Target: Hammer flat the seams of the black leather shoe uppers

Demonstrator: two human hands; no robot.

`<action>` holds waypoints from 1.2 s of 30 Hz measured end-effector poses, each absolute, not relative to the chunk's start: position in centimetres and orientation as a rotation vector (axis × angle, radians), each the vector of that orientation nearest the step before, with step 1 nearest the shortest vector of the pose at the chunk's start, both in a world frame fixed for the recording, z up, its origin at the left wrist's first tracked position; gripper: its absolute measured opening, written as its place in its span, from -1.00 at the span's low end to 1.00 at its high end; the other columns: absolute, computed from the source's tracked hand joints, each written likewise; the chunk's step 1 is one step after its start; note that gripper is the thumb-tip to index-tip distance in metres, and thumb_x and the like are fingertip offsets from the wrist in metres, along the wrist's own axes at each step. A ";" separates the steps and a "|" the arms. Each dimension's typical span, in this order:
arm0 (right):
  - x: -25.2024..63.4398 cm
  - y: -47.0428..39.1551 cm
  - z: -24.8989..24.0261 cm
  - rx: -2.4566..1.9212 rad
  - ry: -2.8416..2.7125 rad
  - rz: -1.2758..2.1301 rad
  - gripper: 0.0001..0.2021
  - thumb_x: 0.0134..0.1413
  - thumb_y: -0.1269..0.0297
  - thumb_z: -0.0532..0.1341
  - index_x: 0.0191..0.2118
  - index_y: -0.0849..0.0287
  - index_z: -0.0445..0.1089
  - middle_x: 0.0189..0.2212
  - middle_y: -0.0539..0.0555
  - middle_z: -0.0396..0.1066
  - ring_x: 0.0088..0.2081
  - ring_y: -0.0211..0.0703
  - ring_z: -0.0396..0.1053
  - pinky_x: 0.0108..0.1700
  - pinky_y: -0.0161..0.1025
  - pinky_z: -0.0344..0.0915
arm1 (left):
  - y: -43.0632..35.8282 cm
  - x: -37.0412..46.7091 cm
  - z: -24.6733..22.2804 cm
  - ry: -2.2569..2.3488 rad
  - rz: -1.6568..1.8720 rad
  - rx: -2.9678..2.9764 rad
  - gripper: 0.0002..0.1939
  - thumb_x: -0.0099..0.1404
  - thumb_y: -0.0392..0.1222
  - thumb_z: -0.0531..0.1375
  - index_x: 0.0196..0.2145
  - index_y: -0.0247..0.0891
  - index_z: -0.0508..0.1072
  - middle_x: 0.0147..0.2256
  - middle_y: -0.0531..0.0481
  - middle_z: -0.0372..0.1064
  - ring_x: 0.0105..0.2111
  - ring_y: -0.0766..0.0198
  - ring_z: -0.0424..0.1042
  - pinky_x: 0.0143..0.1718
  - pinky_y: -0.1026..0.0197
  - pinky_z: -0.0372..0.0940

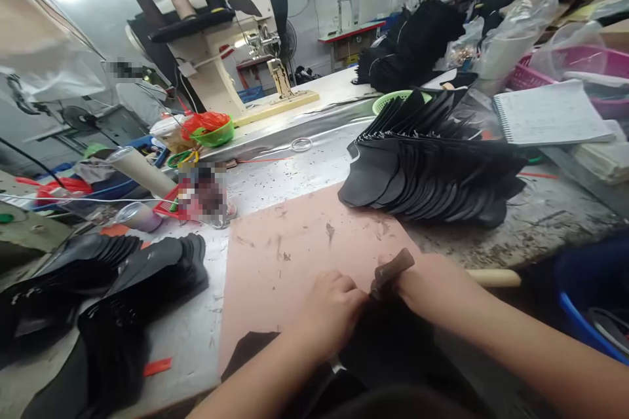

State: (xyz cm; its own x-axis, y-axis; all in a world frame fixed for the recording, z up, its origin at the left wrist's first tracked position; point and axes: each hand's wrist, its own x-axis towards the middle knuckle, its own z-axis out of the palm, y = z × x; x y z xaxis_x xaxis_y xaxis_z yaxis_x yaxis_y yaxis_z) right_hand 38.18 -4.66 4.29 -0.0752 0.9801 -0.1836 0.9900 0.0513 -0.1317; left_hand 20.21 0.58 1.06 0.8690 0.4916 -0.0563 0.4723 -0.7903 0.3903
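Between hands [330, 306], curled dark material [392, 273]

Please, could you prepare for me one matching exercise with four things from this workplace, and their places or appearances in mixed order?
Things:
1. Left hand
2. Notebook
3. Small strip
4. Large fanned stack

Descriptions:
A. Orange-red, lying near the dark pieces at the left of the picture
B. Black, overlapping the far right part of the pink board
C. Fingers curled, close to a brown object
D. Spiral-bound, pale pages showing

Right pairs: 1-C; 2-D; 3-A; 4-B
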 end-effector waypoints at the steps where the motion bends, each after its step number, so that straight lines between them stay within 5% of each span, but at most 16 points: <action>1: 38.1 -4.6 4.2 2.115 2.249 -0.341 -0.77 -0.06 0.51 0.01 -0.37 0.18 0.39 -0.54 0.10 0.41 -0.51 -0.19 0.34 -0.52 -0.30 -0.02 | 0.5 20.0 1.1 0.696 0.074 2.651 -0.80 0.24 -0.33 0.04 -0.27 -0.20 0.44 -0.38 -0.03 0.35 -0.31 0.22 0.26 -0.25 0.17 0.17; 23: 35.5 -4.7 4.6 2.112 2.339 -0.517 -0.73 -0.05 0.55 0.00 -0.36 0.13 0.39 -0.45 0.06 0.46 -0.43 -0.14 0.37 -0.46 -0.26 -0.02 | 0.2 17.2 0.9 0.712 0.050 2.633 -0.84 0.17 -0.40 0.08 -0.39 -0.24 0.44 -0.43 -0.02 0.34 -0.36 0.25 0.26 -0.29 0.21 0.12; 36: 33.7 -4.8 5.2 2.059 2.286 -0.549 -0.71 -0.02 0.54 -0.01 -0.33 0.14 0.41 -0.42 0.06 0.48 -0.39 -0.15 0.39 -0.41 -0.28 0.06 | 0.1 15.4 1.5 0.748 0.039 2.551 -0.76 0.21 -0.40 0.05 -0.29 -0.17 0.45 -0.38 -0.01 0.34 -0.32 0.24 0.26 -0.26 0.22 0.14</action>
